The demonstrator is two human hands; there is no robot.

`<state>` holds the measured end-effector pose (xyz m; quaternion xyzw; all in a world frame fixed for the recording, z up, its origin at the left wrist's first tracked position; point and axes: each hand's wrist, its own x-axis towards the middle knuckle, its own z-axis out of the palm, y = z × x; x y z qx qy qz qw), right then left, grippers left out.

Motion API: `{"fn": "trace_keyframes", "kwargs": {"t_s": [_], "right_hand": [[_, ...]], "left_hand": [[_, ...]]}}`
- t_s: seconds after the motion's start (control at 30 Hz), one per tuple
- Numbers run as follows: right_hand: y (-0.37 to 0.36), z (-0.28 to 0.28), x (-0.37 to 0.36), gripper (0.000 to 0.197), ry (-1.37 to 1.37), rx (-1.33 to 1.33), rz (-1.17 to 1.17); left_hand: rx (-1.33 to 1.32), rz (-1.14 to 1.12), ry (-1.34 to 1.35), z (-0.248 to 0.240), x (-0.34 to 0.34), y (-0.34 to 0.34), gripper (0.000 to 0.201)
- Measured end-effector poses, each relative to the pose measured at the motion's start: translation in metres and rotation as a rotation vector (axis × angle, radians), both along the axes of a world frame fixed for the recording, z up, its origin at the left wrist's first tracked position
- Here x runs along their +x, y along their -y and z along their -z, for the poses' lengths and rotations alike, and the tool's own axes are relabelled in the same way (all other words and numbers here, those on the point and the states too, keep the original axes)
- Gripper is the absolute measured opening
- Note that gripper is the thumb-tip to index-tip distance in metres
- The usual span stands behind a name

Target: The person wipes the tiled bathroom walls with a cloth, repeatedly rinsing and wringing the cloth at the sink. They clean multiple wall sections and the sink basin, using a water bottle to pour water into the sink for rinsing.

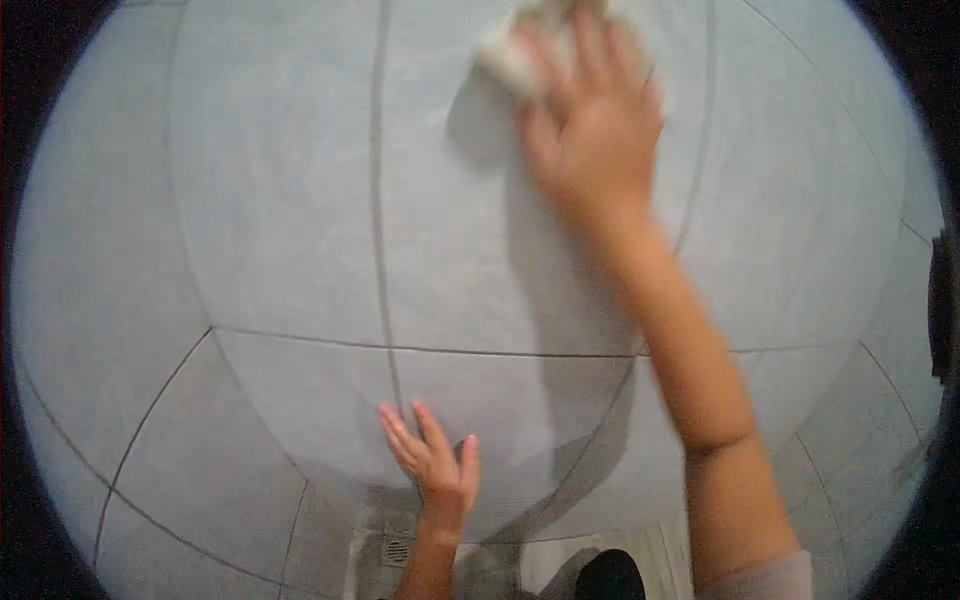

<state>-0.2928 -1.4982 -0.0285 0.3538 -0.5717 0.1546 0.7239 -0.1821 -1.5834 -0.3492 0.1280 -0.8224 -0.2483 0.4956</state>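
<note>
High on the grey tiled wall (280, 220), my right hand (600, 120) presses a whitish cloth (508, 62) flat under its fingers. Motion smears the fingers and the cloth, and the top edge of the picture cuts the cloth off. My right arm is stretched far up and casts a shadow on the tiles. Lower down, left of the middle, my left hand (435, 468) has its fingers spread and holds nothing. It lies at or close to the wall, near a vertical tile joint; whether it touches cannot be told.
At the foot of the wall a square drain grate (397, 549) is set in the floor. A black rounded shape, probably a shoe tip (611, 576), shows at the bottom edge. Tiled side walls bend away on both sides. A dark object (940, 305) stands at the right rim.
</note>
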Motion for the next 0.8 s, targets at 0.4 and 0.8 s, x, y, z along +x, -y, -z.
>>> {"fn": "trace_keyframes", "kwargs": {"t_s": [0.4, 0.8], "right_hand": [[-0.115, 0.077, -0.039, 0.045, 0.027, 0.648, 0.0], [-0.193, 0.284, -0.047, 0.042, 0.243, 0.851, -0.164]], "left_hand": [[-0.146, 0.047, -0.003, 0.0, -0.01, -0.009, 0.067], [-0.166, 0.367, 0.16, -0.014, -0.044, -0.121, 0.07]]}}
